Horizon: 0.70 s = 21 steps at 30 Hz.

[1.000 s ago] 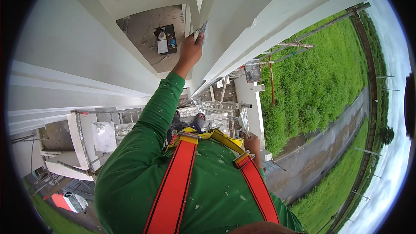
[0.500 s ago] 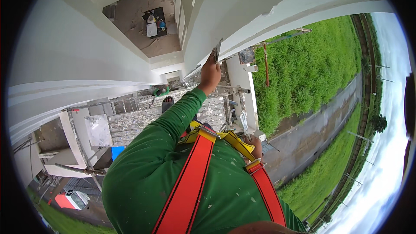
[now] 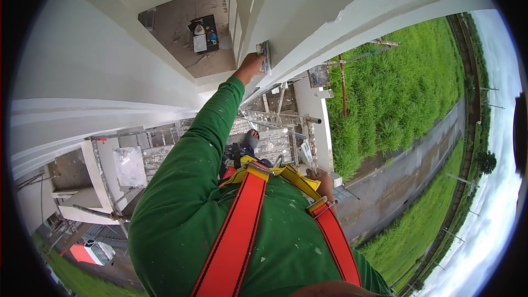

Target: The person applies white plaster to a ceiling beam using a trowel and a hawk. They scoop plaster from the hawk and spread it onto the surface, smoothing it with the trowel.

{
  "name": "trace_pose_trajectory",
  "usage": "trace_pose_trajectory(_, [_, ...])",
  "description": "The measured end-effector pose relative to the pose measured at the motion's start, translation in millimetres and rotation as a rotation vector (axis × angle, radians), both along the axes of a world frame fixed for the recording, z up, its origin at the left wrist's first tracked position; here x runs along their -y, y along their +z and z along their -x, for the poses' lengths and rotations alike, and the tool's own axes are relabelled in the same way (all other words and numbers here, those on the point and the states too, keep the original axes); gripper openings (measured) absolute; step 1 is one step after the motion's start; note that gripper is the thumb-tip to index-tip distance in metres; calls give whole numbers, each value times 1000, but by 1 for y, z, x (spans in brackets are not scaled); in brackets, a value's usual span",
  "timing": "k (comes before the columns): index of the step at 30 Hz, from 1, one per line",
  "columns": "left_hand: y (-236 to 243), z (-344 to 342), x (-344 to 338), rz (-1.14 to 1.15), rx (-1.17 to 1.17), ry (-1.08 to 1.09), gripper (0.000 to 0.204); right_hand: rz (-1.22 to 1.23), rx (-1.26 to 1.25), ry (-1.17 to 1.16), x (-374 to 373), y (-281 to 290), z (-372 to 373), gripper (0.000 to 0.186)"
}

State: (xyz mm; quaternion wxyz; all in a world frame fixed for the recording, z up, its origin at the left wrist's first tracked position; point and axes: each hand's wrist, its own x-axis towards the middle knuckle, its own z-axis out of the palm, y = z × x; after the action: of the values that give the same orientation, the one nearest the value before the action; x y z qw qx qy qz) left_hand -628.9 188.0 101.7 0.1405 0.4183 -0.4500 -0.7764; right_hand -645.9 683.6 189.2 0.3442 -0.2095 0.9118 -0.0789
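Note:
My left arm, in a green paint-flecked sleeve, stretches up and forward to the pale wall (image 3: 308, 33). In my left hand (image 3: 250, 67) is a putty knife (image 3: 264, 57), its broad, smeared metal blade at the wall face beside an opening. My right hand (image 3: 324, 182) is low at my right side, just past the yellow harness belt (image 3: 300, 180), with its fingers curled and partly hidden. A narrow whitish, flat piece (image 3: 307, 153) shows just beyond those fingers; whether they grip it is unclear.
Below me are stained scaffold planks (image 3: 159, 159), with my sandalled foot (image 3: 251, 138) on them. Metal scaffold pipes (image 3: 313, 120) run at the right. Through the opening, a black board (image 3: 204, 34) carries several items. Grass (image 3: 385, 88) and a road (image 3: 401, 170) lie far below.
My left hand has moved left and slightly up along the wall with the putty knife, whose blade now shows more of its flat side. One foot shows farther right on the planks.

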Motion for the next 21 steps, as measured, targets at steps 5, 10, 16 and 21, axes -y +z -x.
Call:
trace_pose_trajectory(5, [50, 3, 3, 145, 39, -56, 37, 9, 7, 2, -15, -24, 4, 51])
trace_pose_trajectory(10, [203, 6, 4, 362, -2, -67, 31, 96, -33, 41, 12, -13, 2, 48])
trace_pose_trajectory(16, [286, -17, 14, 960, -225, 15, 34, 62, -1, 39, 47, -6, 8, 45])
trace_pose_trajectory(21, [144, -32, 30, 642, -48, 146, 35, 95, -20, 41, 42, -2, 18, 43])
